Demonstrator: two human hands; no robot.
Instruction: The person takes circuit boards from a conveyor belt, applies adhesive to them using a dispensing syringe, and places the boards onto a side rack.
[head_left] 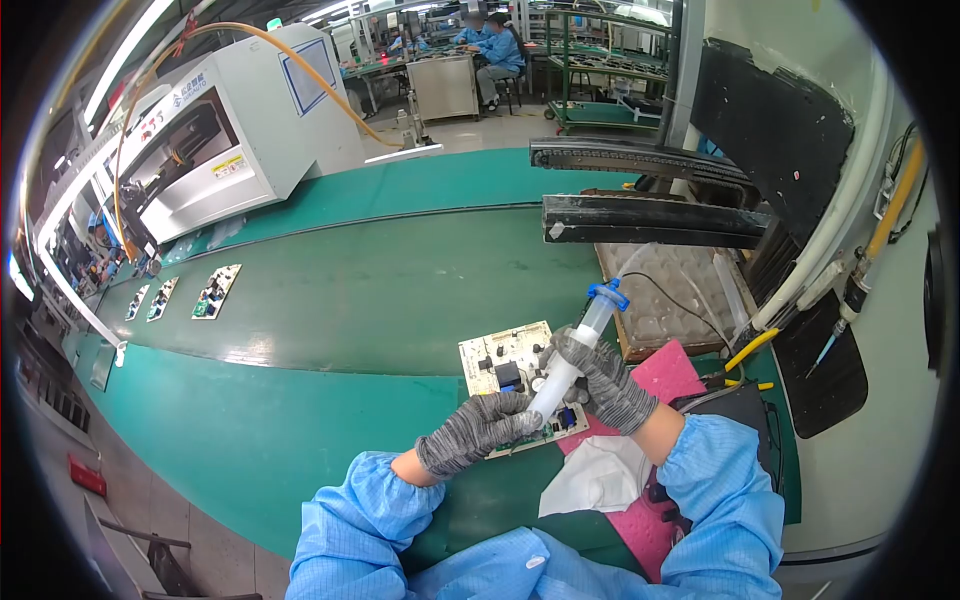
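Our grey-gloved right hand (602, 378) is closed around a translucent white plastic syringe (555, 390) with a blue collar (608, 294) in the head view, while our left hand (478, 432), gloved alike, has its fingers curled at the lower end, how firmly we cannot tell. We find the syringe slanting over a cream rectangular circuit board (518, 346) on the green bench surface (250, 420). We judge the step in hand to be positioning it above the board, and the next move to call for a steady grip.

Holding blue-capped dispensing syringe (557, 388) in right grip (605, 380) at four o'clock, over populated circuit board (508, 370) at five o'clock.
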